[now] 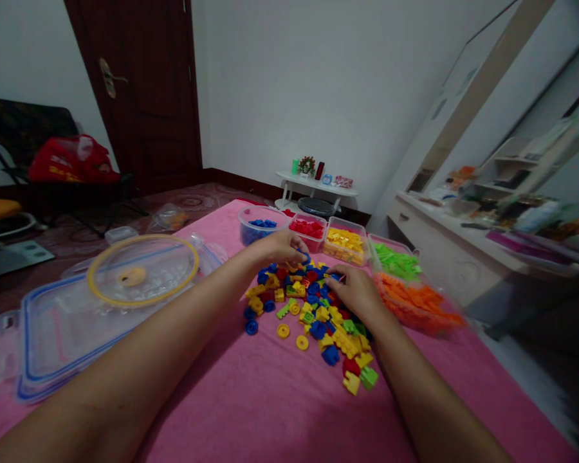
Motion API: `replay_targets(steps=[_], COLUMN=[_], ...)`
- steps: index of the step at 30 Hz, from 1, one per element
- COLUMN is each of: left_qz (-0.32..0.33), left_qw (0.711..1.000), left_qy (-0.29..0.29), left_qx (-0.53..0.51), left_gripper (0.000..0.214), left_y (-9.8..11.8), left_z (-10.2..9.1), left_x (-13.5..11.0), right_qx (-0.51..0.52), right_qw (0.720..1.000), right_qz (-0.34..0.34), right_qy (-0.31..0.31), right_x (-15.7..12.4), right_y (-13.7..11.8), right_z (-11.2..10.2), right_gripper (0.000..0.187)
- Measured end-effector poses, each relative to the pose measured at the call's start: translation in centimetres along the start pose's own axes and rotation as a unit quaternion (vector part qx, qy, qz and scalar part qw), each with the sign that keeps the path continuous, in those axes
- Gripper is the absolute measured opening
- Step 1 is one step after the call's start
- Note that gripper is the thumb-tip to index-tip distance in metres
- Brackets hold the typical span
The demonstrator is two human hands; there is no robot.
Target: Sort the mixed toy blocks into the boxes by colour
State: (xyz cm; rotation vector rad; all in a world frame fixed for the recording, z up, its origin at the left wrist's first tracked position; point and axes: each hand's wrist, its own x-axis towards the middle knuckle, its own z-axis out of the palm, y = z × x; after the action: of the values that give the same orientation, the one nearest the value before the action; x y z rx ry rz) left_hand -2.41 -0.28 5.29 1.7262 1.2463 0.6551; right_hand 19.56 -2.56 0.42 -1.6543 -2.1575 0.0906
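Note:
A loose pile of toy building bricks [296,289] in blue, yellow, red and green lies on the pink cloth [270,399]. Over the far side of the pile, my left hand [285,247] pinches a small blue brick [307,258]. My right hand [356,288] reaches in at the pile's right side, its thumb and fingers closed about a blue brick [336,278] that is partly hidden. Several round wheel-like pieces, such as a yellow one [283,330], lie at the near edge.
Behind the pile stand a tub of blue bricks [251,233] and boxes of red [313,244], yellow [350,257], green [395,262] and orange bricks [419,312]. Clear lids [96,321] lie stacked at left. A white dresser [439,238] stands on the right.

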Motion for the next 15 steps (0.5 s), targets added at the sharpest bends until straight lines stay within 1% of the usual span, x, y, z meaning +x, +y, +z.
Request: replay_targets(steps=[1,2,4,6,7,8,9,10,11,12,13,14,15], left_qz=[-0.011,-0.024,-0.058,-0.099,-0.112,-0.117,-0.109,-0.09,-0.061,-0.024,0.015,0.05,0.075], left_qw=[0.996,0.986,0.961,0.934,0.924,0.921,0.927,0.943,0.964,0.982,0.991,0.988,0.977], left_qy=[-0.028,-0.042,-0.033,-0.013,-0.005,0.004,0.015,0.034,0.059,0.088,0.118,0.145,0.165], left_qx=[-0.085,-0.159,-0.269,-0.343,-0.365,-0.372,-0.357,-0.318,-0.252,-0.163,-0.064,0.032,0.113], left_gripper=[0.016,0.015,0.013,0.01,0.01,0.011,0.014,0.017,0.019,0.02,0.021,0.022,0.024], left_y=[0.2,0.4,0.7,0.8,0.8,0.6,0.5,0.2,-0.1,-0.4,-0.8,-1.1,-1.5], left_z=[0.2,0.5,0.8,1.1,1.3,1.5,1.9,2.3,2.8,3.4,4.0,4.7,5.3], left_x=[0.0,0.0,0.0,0.1,0.2,0.3,0.5,0.7,0.9,1.1,1.3,1.6,1.8], right_qx=[-0.001,-0.006,-0.026,-0.044,-0.048,-0.048,-0.046,-0.044,-0.041,-0.039,-0.038,-0.037,-0.037], right_qw=[1.0,1.0,1.0,0.999,0.999,0.999,0.999,0.999,0.999,0.999,0.999,0.999,0.999], right_qz=[0.003,0.004,0.006,0.006,0.007,0.008,0.008,0.009,0.01,0.01,0.011,0.012,0.013], right_qy=[0.003,0.002,-0.007,-0.016,-0.017,-0.016,-0.015,-0.014,-0.014,-0.014,-0.014,-0.013,-0.01], right_x=[0.0,0.0,-0.1,-0.2,-0.2,-0.2,-0.1,-0.1,0.0,0.0,0.1,0.1,0.0], right_y=[0.0,0.1,0.3,0.7,0.9,1.1,1.3,1.4,1.5,1.6,1.6,1.5,1.4], right_z=[0.0,-0.1,0.0,0.2,0.5,0.7,1.0,1.2,1.4,1.6,1.7,1.8,1.8], right_gripper=[0.027,0.028,0.028,0.029,0.03,0.031,0.032,0.032,0.031,0.03,0.03,0.029,0.028])
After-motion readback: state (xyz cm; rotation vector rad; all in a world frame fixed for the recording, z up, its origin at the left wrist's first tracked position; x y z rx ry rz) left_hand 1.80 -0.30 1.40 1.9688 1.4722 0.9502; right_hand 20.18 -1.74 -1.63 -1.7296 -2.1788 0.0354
